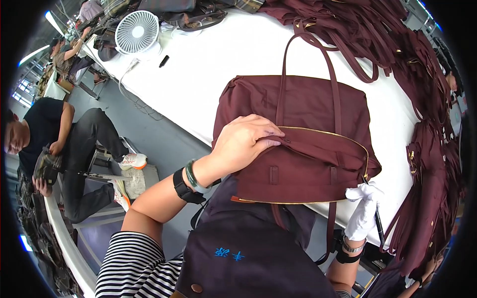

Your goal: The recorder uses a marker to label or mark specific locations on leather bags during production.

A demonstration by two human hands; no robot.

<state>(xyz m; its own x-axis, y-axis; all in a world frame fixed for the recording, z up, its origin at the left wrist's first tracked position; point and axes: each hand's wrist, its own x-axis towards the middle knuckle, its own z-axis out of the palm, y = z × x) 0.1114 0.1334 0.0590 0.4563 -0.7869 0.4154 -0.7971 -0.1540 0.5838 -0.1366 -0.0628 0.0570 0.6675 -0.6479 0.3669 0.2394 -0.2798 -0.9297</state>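
A dark maroon fabric tote bag (257,95) lies before me on the white-covered table, its mouth unzipped and turned toward me. A gold-toned zipper (320,132) runs round the opening, and two long straps (336,100) stretch away from its far side. My bare left hand (244,143) pinches the far edge of the opening between thumb and fingers. At the near right corner of the mouth is my right hand (363,210), in a white glove. It holds a slim black pen-like tool (379,225), and its fingertips touch the zippered edge.
Maroon bags and straps (357,37) are heaped along the far and right sides of the table (208,82). A white fan (138,35) and a small black object (164,61) stand toward the far left. A seated person (48,138) handles a dark item at left.
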